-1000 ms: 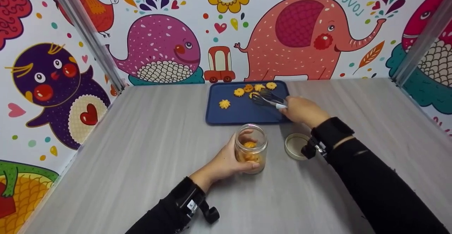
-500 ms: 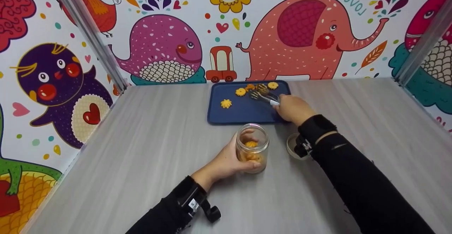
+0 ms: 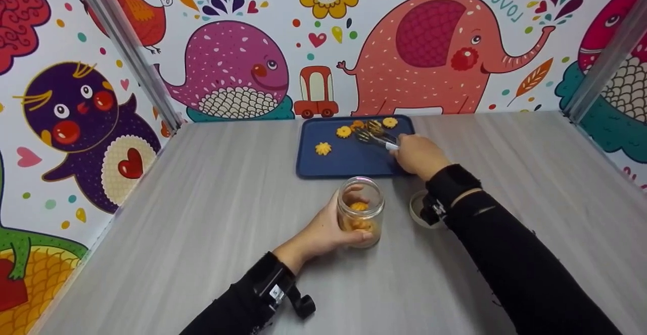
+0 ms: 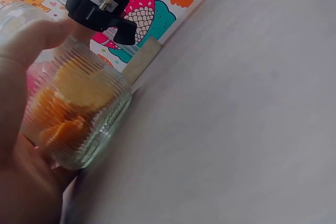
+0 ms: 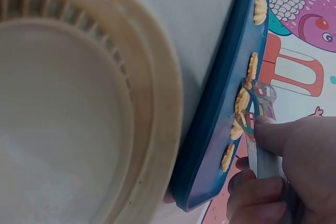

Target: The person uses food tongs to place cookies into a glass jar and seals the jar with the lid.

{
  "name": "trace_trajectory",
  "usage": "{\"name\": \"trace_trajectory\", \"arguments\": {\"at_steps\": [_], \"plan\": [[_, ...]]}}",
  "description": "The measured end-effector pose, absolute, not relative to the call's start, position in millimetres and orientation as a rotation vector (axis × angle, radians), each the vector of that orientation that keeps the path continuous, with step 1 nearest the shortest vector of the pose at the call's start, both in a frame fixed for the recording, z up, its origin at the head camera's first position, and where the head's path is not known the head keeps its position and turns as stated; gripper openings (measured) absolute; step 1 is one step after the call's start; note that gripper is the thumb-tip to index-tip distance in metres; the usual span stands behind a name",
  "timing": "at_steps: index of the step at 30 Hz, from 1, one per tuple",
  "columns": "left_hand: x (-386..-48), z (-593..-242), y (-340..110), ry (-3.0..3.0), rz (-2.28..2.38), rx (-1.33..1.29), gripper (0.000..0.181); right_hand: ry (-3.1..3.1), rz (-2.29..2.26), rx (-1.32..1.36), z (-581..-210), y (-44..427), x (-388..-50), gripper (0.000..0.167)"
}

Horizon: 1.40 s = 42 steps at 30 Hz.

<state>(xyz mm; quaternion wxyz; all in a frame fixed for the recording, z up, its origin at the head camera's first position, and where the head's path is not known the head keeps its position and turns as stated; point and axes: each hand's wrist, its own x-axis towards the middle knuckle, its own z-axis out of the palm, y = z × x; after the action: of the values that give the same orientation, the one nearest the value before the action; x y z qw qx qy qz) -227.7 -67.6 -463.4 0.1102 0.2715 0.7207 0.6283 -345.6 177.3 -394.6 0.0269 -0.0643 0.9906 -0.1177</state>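
Note:
My left hand (image 3: 321,233) is wrapped around an uncapped glass jar (image 3: 374,216) standing on the table, thumb across its front. Inside the jar lie several yellow-orange cookies (image 4: 79,85). Over the blue tray (image 3: 349,164), my right hand (image 3: 419,154) grips a pair of tongs (image 3: 386,143). The tong heads are at a flower-shaped cookie (image 3: 374,127) in the back row; whether they clasp it firmly I cannot tell. Other cookies lie near it, and a single star-shaped cookie (image 3: 323,148) sits apart at the tray's left.
A round cream lid (image 3: 416,208) lies inner side up on the table right of the jar, partly hidden by the right wrist camera (image 3: 433,211). Printed wall panels (image 3: 232,72) rise behind the tray and at both sides.
Over the last second my right hand has shifted left, bringing the tong heads onto a back-row cookie. My left hand and the jar stay in place.

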Motion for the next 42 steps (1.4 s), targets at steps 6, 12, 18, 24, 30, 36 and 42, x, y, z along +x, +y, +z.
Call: {"name": "trace_trajectory", "arguments": {"at_steps": [6,12,18,24,30,36,42], "plan": [[-227.4,-462.7,-68.1,2.13,1.838,0.794,0.088,3.116,-0.345,-0.273,-392.4,177.2,-343.7,0.032],[-227.1,-461.4,-67.0,2.123,1.826,0.769,0.089,3.058,-0.404,-0.245,-390.9,186.2,-343.2,0.037],[-227.2,-461.1,-67.0,2.136,1.822,0.76,0.09,3.029,-0.465,-0.271,-385.7,197.7,-340.1,0.04],[-226.9,-460.9,-67.5,2.134,1.817,0.753,0.09,3.045,-0.463,-0.348,-379.6,205.7,-331.4,0.048],[-226.4,-460.7,-67.2,2.148,1.813,0.759,0.091,3.029,-0.517,-0.317,-373.7,214.0,-321.3,0.057],[-227.8,-462.4,-66.8,2.145,1.818,0.771,0.09,3.095,-0.563,-0.408,-374.4,225.8,-310.7,0.054],[-227.1,-462.2,-67.7,2.148,1.816,0.785,0.09,3.111,-0.659,-0.481,-372.0,234.0,-297.8,0.047]]}}
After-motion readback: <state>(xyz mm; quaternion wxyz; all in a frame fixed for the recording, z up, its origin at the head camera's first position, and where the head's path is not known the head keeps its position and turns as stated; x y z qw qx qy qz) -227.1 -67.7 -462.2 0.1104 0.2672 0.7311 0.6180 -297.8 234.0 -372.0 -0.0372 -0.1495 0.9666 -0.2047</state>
